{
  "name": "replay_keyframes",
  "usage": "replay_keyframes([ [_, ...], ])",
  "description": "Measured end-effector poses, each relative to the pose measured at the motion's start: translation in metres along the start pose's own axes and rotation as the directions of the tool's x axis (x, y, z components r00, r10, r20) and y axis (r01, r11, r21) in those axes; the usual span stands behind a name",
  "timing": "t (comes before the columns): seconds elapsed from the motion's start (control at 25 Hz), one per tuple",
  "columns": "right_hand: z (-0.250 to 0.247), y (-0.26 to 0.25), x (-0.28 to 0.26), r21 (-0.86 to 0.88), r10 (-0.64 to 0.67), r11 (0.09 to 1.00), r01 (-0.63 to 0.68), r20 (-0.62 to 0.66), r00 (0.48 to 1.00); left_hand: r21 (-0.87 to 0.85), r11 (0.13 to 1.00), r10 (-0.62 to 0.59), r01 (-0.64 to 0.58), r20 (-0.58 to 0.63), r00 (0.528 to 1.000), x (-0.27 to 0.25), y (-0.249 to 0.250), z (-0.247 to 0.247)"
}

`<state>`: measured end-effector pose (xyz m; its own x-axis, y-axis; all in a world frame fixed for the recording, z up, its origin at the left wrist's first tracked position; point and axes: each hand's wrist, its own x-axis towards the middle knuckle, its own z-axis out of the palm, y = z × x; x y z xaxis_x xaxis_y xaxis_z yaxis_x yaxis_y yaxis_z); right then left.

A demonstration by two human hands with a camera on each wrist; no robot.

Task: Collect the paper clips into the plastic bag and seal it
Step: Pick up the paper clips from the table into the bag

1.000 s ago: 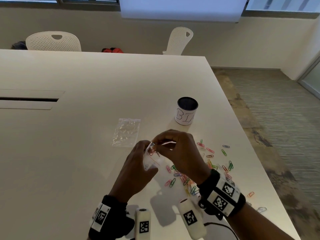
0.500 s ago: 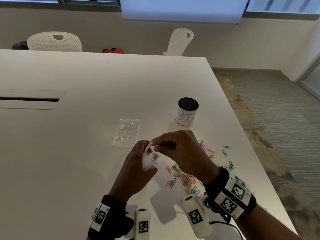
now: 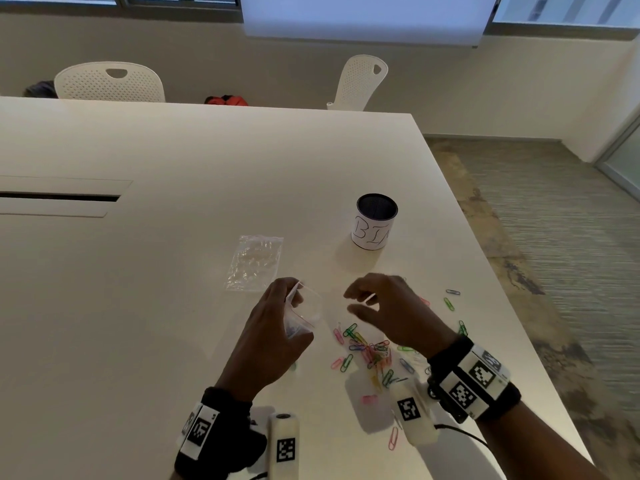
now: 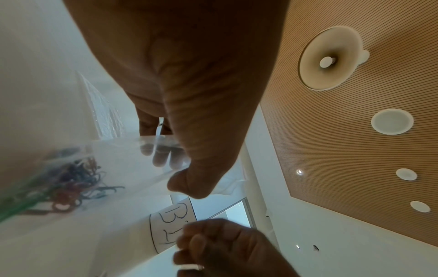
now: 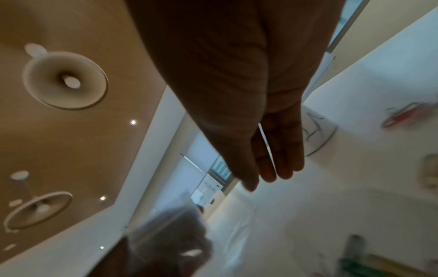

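My left hand (image 3: pixel 277 327) grips a small clear plastic bag (image 3: pixel 306 311) with a red seal line, its mouth gaping to the right. In the left wrist view the bag (image 4: pixel 113 168) holds a clump of coloured paper clips (image 4: pixel 71 185), pinched between thumb and fingers. My right hand (image 3: pixel 384 310) hovers just right of the bag with fingers loosely spread and nothing in it; in the right wrist view its fingers (image 5: pixel 282 159) are extended. A heap of coloured paper clips (image 3: pixel 372 351) lies on the table below the right hand, with strays (image 3: pixel 449 303) to the right.
A second empty clear bag (image 3: pixel 254 263) lies flat on the white table (image 3: pixel 173 237) behind the left hand. A black cup with a white "BIN" label (image 3: pixel 374 221) stands behind the right hand. The table's right edge runs close by the clips. Two white chairs stand beyond.
My right hand has pulled away from the bag's mouth to the right and opened its fingers. The left hand keeps the bag, whose mouth now gapes wider.
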<state>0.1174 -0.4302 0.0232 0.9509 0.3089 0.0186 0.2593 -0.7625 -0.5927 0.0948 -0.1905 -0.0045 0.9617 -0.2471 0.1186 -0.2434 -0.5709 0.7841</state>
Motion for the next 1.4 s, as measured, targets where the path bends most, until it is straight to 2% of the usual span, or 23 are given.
replay_keyframes([
  [0.12, 0.015, 0.011, -0.01, -0.045, 0.054, 0.998, -0.043, 0.28, 0.958, -0.002, 1.0, -0.005, 0.005, -0.003, 1.0, 0.0, 0.001, 0.001],
  [0.2, 0.027, 0.011, -0.015, -0.041, 0.046, 0.999, -0.034, 0.334, 0.941, -0.004, 1.0, -0.005, 0.005, -0.008, 1.0, 0.0, 0.002, 0.001],
  [0.4, 0.046, 0.013, -0.019, -0.099, -0.08, 0.989, 0.112, 0.281, 0.956, 0.009, 1.0, 0.004, -0.004, 0.0, 1.0, 0.0, 0.001, 0.002],
  [0.68, 0.026, 0.027, -0.021, -0.117, -0.073, 0.988, 0.101, 0.226, 0.971, 0.008, 1.0, -0.011, 0.011, -0.008, 1.0, 0.0, 0.0, 0.0],
  [0.84, 0.028, 0.027, -0.024, -0.123, -0.148, 0.973, 0.193, 0.309, 0.94, 0.01, 1.0, -0.004, 0.004, 0.002, 1.0, 0.001, 0.003, 0.002],
  [1.04, 0.016, 0.031, -0.032, -0.179, -0.066, 0.977, 0.12, 0.284, 0.956, -0.007, 1.0, -0.014, 0.014, -0.004, 1.0, 0.0, 0.003, 0.002],
  [1.2, 0.008, 0.035, -0.044, -0.311, 0.008, 0.943, 0.119, 0.376, 0.926, -0.009, 1.0, -0.015, 0.015, -0.003, 1.0, 0.001, 0.003, 0.002],
  [1.4, 0.014, 0.03, -0.048, -0.295, -0.014, 0.949, 0.112, 0.316, 0.949, -0.012, 1.0, -0.013, 0.013, -0.001, 1.0, 0.002, 0.005, 0.004],
])
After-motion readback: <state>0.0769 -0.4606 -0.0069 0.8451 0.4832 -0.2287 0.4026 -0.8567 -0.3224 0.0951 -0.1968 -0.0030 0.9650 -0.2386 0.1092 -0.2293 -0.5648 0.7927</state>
